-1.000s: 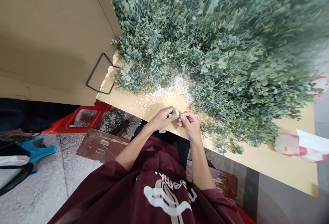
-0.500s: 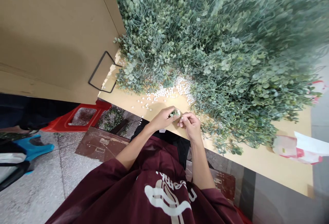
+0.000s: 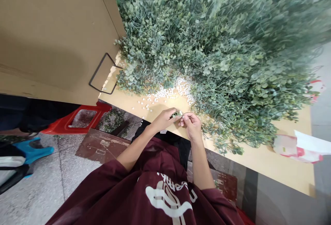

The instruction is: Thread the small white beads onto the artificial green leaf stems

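My left hand [image 3: 165,119] is closed on a small green sprig [image 3: 177,114], its leaves showing between thumb and fingers. Beside it, almost touching, my right hand [image 3: 191,124] pinches something small and pale at the sprig's tip; my fingers cover most of it. Both hands are over the front edge of the table [image 3: 165,106]. Just beyond them lie many small white bead-like pieces [image 3: 169,92], scattered on the tabletop. Behind these rises a big heap of artificial green foliage [image 3: 212,52], which reaches close to my right hand.
At the left stands a large cardboard box [image 3: 51,39], with a black wire frame [image 3: 97,71] by its corner. A red stool [image 3: 74,120] and a blue object [image 3: 36,152] are below left. Pink-and-white packaging [image 3: 287,145] lies at the table's right.
My two hands stay close together, with only a slight shift of the fingers at the sprig's tip. The view has moved a little; the surroundings look the same.
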`<state>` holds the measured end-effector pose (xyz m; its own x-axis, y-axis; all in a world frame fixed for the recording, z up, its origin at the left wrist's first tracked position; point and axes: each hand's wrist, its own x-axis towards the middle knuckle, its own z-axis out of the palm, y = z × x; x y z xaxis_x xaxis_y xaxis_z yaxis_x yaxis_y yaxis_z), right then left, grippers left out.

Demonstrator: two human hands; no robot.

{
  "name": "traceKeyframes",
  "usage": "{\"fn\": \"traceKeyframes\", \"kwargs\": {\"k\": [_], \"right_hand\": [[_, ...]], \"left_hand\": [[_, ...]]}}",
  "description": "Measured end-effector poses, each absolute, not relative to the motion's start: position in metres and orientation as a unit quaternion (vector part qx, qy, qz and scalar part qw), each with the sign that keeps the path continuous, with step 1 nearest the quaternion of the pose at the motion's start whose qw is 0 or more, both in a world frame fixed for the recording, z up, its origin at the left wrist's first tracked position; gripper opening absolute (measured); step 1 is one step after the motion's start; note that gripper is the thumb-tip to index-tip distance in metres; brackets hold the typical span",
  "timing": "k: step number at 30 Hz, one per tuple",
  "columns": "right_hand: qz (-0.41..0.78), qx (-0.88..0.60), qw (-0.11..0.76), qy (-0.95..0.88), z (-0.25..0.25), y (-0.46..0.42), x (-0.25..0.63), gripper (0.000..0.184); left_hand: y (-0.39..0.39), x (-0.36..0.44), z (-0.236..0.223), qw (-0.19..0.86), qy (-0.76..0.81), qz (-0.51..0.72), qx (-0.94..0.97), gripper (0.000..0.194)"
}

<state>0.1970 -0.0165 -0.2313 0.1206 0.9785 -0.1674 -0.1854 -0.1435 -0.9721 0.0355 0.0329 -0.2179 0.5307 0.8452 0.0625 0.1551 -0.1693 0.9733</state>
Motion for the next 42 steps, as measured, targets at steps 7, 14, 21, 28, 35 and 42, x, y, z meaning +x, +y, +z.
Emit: {"fn": "traceKeyframes", "kwargs": {"k": [7,14,21,28,35,42], "right_hand": [[0.546,-0.526,0.517,-0.396,-0.229,-0.019,0.198,0.024],[0.557,-0.504,0.506,-0.423,-0.227,-0.02,0.201,0.027],[0.548,-0.496,0.5,-0.451,-0.224,-0.019,0.203,0.028],[0.55,-0.492,0.478,-0.477,-0.221,-0.018,0.205,0.03],[0.562,-0.5,0.449,-0.481,-0.218,-0.019,0.208,0.026],[0.599,-0.492,0.437,-0.456,-0.213,-0.016,0.21,0.028]], "left_hand": [[0.032,0.033,-0.219,0.515,0.366,0.282,0.722,0.029],[0.032,0.032,-0.217,0.533,0.34,0.274,0.724,0.03],[0.033,0.031,-0.219,0.538,0.343,0.265,0.723,0.031],[0.034,0.03,-0.218,0.559,0.34,0.256,0.712,0.031],[0.036,0.027,-0.22,0.598,0.339,0.244,0.685,0.035],[0.038,0.028,-0.221,0.64,0.329,0.241,0.652,0.036]]}}
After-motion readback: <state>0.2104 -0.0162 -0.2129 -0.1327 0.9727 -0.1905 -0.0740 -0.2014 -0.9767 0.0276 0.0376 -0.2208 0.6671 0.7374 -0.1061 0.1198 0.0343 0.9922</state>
